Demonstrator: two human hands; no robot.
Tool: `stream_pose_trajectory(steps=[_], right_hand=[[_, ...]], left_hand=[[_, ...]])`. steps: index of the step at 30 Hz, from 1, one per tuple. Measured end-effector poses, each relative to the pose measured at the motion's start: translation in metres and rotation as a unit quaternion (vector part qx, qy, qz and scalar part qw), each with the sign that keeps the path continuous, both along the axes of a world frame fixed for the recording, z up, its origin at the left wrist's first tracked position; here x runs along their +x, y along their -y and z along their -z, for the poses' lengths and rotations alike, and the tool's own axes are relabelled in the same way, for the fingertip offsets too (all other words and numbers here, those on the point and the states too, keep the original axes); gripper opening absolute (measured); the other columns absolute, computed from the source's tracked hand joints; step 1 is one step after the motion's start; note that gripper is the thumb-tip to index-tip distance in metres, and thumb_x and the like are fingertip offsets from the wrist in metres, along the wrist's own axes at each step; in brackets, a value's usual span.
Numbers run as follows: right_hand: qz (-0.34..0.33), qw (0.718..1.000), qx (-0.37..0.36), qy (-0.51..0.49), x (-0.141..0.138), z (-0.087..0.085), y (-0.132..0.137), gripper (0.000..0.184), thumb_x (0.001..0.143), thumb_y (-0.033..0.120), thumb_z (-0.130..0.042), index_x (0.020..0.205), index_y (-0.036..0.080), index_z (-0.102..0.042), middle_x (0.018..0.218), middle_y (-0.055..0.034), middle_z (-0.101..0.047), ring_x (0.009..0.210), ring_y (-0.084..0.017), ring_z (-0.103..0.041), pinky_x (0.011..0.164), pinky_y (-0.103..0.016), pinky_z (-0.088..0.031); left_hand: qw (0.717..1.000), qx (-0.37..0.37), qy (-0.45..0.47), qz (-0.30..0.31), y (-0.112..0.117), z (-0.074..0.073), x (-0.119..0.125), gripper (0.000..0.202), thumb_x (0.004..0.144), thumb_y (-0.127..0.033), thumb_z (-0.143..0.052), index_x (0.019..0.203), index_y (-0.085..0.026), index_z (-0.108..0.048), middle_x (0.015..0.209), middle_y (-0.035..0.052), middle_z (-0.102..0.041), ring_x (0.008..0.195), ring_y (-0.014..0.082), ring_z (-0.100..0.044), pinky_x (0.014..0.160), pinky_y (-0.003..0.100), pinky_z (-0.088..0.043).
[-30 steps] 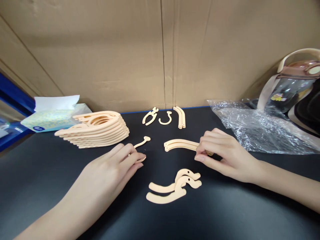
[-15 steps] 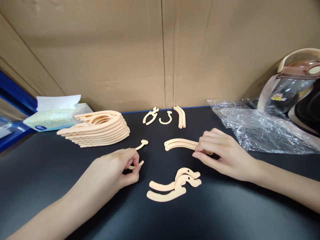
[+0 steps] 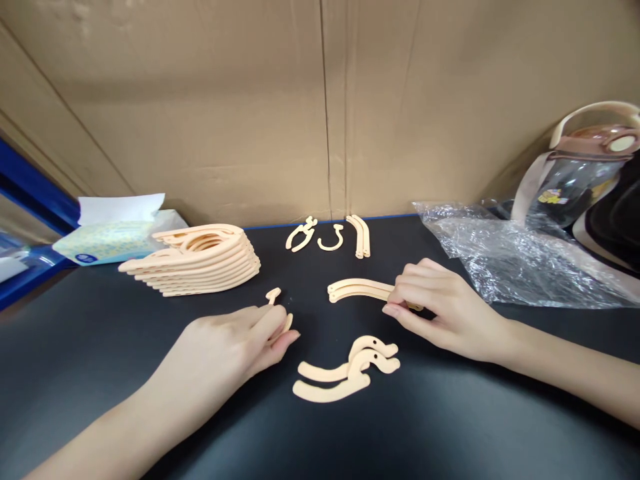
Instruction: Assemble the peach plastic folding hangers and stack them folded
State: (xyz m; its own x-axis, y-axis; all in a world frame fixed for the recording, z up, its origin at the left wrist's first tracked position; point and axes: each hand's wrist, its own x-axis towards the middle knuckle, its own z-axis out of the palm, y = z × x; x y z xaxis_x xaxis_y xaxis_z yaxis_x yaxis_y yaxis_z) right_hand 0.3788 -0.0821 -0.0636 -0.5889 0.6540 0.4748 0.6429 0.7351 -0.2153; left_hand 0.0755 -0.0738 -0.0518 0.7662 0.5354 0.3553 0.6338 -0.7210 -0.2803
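Note:
My left hand [image 3: 245,340] is closed around a cream hanger hook [image 3: 273,295]; its knobbed end sticks out behind the fingers and its curved tip shows near the thumb. Two slim curved hanger arms [image 3: 357,288] lie side by side on the black table, their right ends under the fingers of my right hand [image 3: 443,303], which pinches them. Between and in front of both hands rest two wider wavy hanger pieces [image 3: 330,390] with small round holes, one partly over the other.
Behind my left hand stands a stack of folded cream hangers [image 3: 210,263] beside a tissue pack [image 3: 115,233]. Along the back are small clip-like pieces [image 3: 302,235], another hook [image 3: 332,240] and two strips [image 3: 360,237]. Clear plastic wrap [image 3: 520,267] and a bottle [image 3: 575,180] are at right.
My left hand has turned and shifted slightly right, swinging the hook so its knobbed end sits lower and further left. My right hand and the hanger arms stay nearly still.

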Motion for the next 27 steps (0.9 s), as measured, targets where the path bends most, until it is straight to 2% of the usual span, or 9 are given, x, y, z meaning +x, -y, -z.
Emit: stream_pose_trajectory(steps=[4, 8, 11, 14, 15, 17, 20, 22, 27], right_hand=[[-0.007, 1.000, 0.005, -0.001, 0.000, 0.001, 0.001, 0.022, 0.098, 0.021, -0.051, 0.077, 0.017, -0.058, 0.066, 0.0030, -0.054, 0.065, -0.012, -0.045, 0.067, -0.029, -0.029], [-0.009, 1.000, 0.014, 0.000, -0.001, 0.000, 0.001, 0.022, 0.098, 0.022, -0.050, 0.077, 0.018, -0.057, 0.066, 0.0025, -0.056, 0.066, -0.012, -0.046, 0.067, -0.029, -0.030], [-0.011, 1.000, 0.018, 0.000, -0.001, -0.001, 0.002, 0.022, 0.098, 0.022, -0.050, 0.077, 0.019, -0.057, 0.066, 0.0018, -0.059, 0.067, -0.013, -0.049, 0.066, -0.030, -0.032], [-0.011, 0.999, 0.012, -0.034, -0.001, -0.001, 0.003, 0.007, 0.096, 0.021, -0.052, 0.095, 0.019, -0.059, 0.076, 0.0004, -0.065, 0.070, -0.014, -0.055, 0.069, -0.030, -0.038], [-0.009, 0.998, 0.007, -0.054, -0.001, 0.000, 0.004, 0.014, 0.096, 0.021, -0.053, 0.109, 0.019, -0.057, 0.083, -0.0008, -0.067, 0.074, -0.015, -0.058, 0.072, -0.031, -0.042], [-0.006, 0.996, -0.003, -0.091, -0.001, 0.001, 0.004, 0.044, 0.097, 0.020, -0.052, 0.139, 0.021, -0.040, 0.100, -0.0035, -0.070, 0.085, -0.016, -0.062, 0.080, -0.032, -0.048], [-0.012, 0.995, -0.006, -0.096, -0.001, 0.001, 0.005, 0.066, 0.099, 0.019, -0.047, 0.155, 0.027, -0.013, 0.118, -0.0053, -0.068, 0.096, -0.016, -0.063, 0.085, -0.032, -0.052], [-0.031, 0.997, 0.004, -0.075, -0.002, 0.001, 0.004, 0.064, 0.100, 0.018, -0.045, 0.155, 0.028, -0.015, 0.118, -0.0058, -0.068, 0.099, -0.016, -0.063, 0.085, -0.031, -0.054], [-0.061, 0.997, 0.011, -0.051, -0.004, -0.002, 0.005, 0.044, 0.101, 0.017, -0.041, 0.145, 0.024, -0.042, 0.106, -0.0066, -0.068, 0.091, -0.015, -0.064, 0.079, -0.027, -0.056]], left_hand=[[0.998, -0.031, 0.042, -0.031, 0.008, -0.005, 0.001, 0.044, 0.104, -0.033, -0.027, 0.076, -0.021, -0.060, 0.062, -0.0025, -0.066, 0.050, 0.0152, -0.067, 0.047, 0.024, -0.040], [0.978, -0.067, 0.161, -0.112, 0.016, -0.011, 0.001, 0.035, 0.101, -0.042, -0.035, 0.087, -0.024, -0.062, 0.059, -0.0064, -0.066, 0.041, 0.0135, -0.060, 0.043, 0.024, -0.037], [0.950, -0.098, 0.260, -0.141, 0.016, -0.022, 0.005, 0.032, 0.097, -0.041, -0.042, 0.076, -0.024, -0.058, 0.055, -0.0058, -0.060, 0.044, 0.0126, -0.056, 0.049, 0.024, -0.041], [0.905, -0.232, 0.342, -0.101, 0.011, -0.033, 0.015, 0.035, 0.096, -0.036, -0.043, 0.066, -0.022, -0.052, 0.053, -0.0046, -0.054, 0.044, 0.0109, -0.051, 0.049, 0.024, -0.042], [0.879, -0.297, 0.364, -0.082, 0.009, -0.035, 0.019, 0.031, 0.095, -0.036, -0.043, 0.070, -0.022, -0.055, 0.055, -0.0046, -0.056, 0.041, 0.0097, -0.048, 0.045, 0.023, -0.040], [0.818, -0.417, 0.393, -0.046, 0.003, -0.036, 0.025, 0.024, 0.094, -0.037, -0.046, 0.083, -0.022, -0.060, 0.061, -0.0037, -0.060, 0.038, 0.0075, -0.043, 0.039, 0.022, -0.035], [0.753, -0.526, 0.394, 0.002, -0.006, -0.031, 0.033, 0.020, 0.092, -0.036, -0.050, 0.087, -0.021, -0.062, 0.067, -0.0019, -0.063, 0.042, 0.0066, -0.041, 0.039, 0.020, -0.032], [0.735, -0.555, 0.389, 0.028, -0.013, -0.027, 0.038, 0.016, 0.090, -0.032, -0.053, 0.087, -0.020, -0.063, 0.069, -0.0014, -0.064, 0.047, 0.0072, -0.043, 0.041, 0.020, -0.032], [0.716, -0.577, 0.390, 0.045, -0.029, -0.020, 0.050, 0.014, 0.087, -0.030, -0.057, 0.087, -0.018, -0.064, 0.079, 0.0013, -0.068, 0.054, 0.0076, -0.044, 0.047, 0.020, -0.036]])
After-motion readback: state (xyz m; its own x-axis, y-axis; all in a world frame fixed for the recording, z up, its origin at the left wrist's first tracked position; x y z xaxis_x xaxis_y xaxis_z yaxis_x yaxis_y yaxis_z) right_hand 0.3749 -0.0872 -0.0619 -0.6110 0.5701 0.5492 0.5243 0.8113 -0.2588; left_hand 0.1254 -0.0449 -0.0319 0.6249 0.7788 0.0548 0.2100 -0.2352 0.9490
